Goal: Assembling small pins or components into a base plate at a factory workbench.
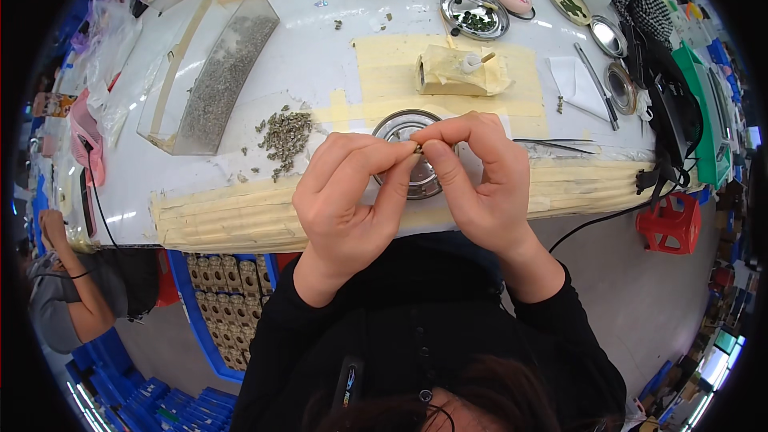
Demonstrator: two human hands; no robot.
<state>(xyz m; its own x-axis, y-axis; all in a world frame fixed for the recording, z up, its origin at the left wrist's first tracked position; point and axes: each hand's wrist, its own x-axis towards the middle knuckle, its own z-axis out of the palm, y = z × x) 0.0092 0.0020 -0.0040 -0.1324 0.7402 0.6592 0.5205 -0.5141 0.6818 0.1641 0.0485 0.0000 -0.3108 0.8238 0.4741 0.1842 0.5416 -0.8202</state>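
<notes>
Both hands meet fingertip to fingertip above a round metal dish (393, 124) near the table's front edge. Between them is a tiny brass-coloured piece (418, 149), too small to name. My left hand (348, 184) pinches it with thumb and forefinger. From the other side, my right hand (478, 180) pinches at the same piece with thumb and forefinger. The hands hide much of the dish. To the left of my left hand lies a loose pile of small metallic parts (286, 140). Tweezers (556, 145) rest on the table to the right of my right hand.
A clear bin (212, 72) of small grey parts stands left. Behind the dish sits a tape-covered block (460, 70) with a white nozzle. A metal plate (476, 14) of dark green pieces is farther back. A blue tray (210, 344) and red stool (670, 224) are below. Another person's arm (84, 296) shows left.
</notes>
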